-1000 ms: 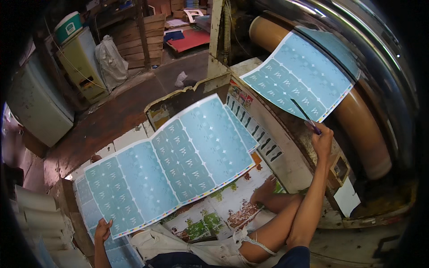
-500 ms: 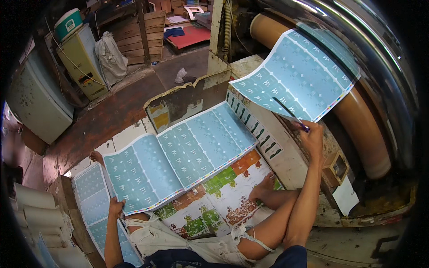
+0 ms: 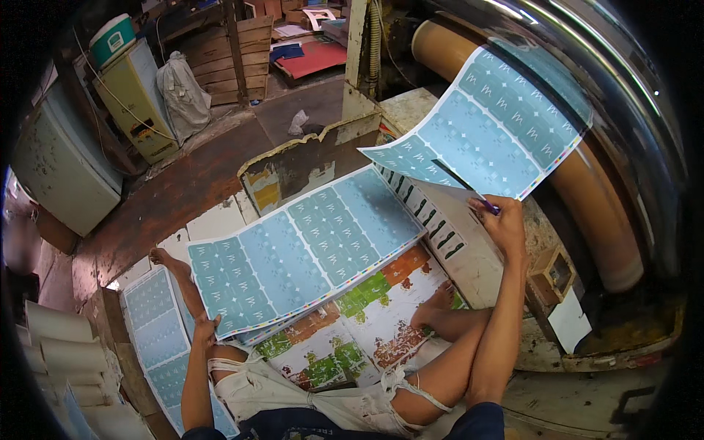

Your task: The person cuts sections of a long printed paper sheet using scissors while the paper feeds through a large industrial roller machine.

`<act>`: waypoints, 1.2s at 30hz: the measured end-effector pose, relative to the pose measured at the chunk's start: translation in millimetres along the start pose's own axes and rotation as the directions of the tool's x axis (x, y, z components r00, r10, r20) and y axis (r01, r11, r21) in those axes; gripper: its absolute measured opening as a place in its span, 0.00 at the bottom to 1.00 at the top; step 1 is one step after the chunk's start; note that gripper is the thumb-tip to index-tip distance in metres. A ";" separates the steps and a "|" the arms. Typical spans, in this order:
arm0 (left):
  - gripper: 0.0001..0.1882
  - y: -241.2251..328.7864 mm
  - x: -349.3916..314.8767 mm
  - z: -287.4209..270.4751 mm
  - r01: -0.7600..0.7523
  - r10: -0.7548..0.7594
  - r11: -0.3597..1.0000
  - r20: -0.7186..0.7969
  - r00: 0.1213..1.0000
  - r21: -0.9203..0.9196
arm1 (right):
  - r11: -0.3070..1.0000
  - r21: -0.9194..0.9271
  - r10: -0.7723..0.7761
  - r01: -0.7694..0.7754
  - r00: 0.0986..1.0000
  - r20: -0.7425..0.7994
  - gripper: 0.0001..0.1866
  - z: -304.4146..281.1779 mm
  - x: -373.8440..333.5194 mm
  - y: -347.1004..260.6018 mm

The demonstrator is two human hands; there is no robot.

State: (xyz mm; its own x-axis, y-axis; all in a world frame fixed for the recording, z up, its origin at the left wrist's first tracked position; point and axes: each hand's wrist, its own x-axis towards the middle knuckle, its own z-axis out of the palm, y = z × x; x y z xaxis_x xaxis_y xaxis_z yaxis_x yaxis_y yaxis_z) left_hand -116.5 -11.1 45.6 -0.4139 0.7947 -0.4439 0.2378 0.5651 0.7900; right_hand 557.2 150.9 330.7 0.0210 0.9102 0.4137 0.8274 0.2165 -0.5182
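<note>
On the floor beside the big roller (image 3: 587,198), a person sits with legs stretched over a paint-stained board (image 3: 367,330). Left hand (image 3: 205,330) pinches the near corner of a blue printed sheet (image 3: 308,249), fingers closed on its edge; the sheet lies across the lap, its far end reaching toward the slotted white panel (image 3: 433,220). Right hand (image 3: 502,224) is raised, fingers closed around a thin dark stick (image 3: 462,183) (a pen-like tool, tip hidden under the paper) that props up a second blue sheet (image 3: 484,132) curling off the roller. A stack of like sheets (image 3: 158,330) lies at the left, beside the left leg.

Judgement on doing this well: keep the lap sheet flat and taut from its corner so it does not crease; let it drop square onto the stack, edges aligned. The raised sheet looks limp and bows at its middle, so support near the edge, not one point, would lessen tearing or smudging. Avoid dragging printed faces across the stained board.
</note>
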 end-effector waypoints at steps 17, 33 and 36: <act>0.66 96.2 -71.0 175.6 0.017 0.225 0.424 -0.124 0.966 0.906 | 0.998 -0.056 0.043 -0.035 0.985 0.164 0.07 -2.3 7.2 -15.1; 0.46 121.6 -41.5 380.2 0.063 -0.023 0.998 0.809 0.587 -0.018 | 0.998 0.023 0.048 -0.056 0.958 0.283 0.09 8.1 12.1 -21.8; 0.48 172.0 -55.0 366.6 0.422 0.178 0.805 0.848 0.499 -0.417 | 0.992 0.047 0.083 -0.117 0.888 0.451 0.13 14.0 15.0 -23.4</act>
State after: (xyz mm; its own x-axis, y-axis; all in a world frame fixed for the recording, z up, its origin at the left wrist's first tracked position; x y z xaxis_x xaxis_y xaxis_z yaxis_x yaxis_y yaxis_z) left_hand 269.3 123.6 50.9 0.5810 0.6851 -0.4394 -0.3501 0.6978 0.6249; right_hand 530.3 164.4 338.5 -0.1658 0.9861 -0.0136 0.7920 0.1249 -0.5975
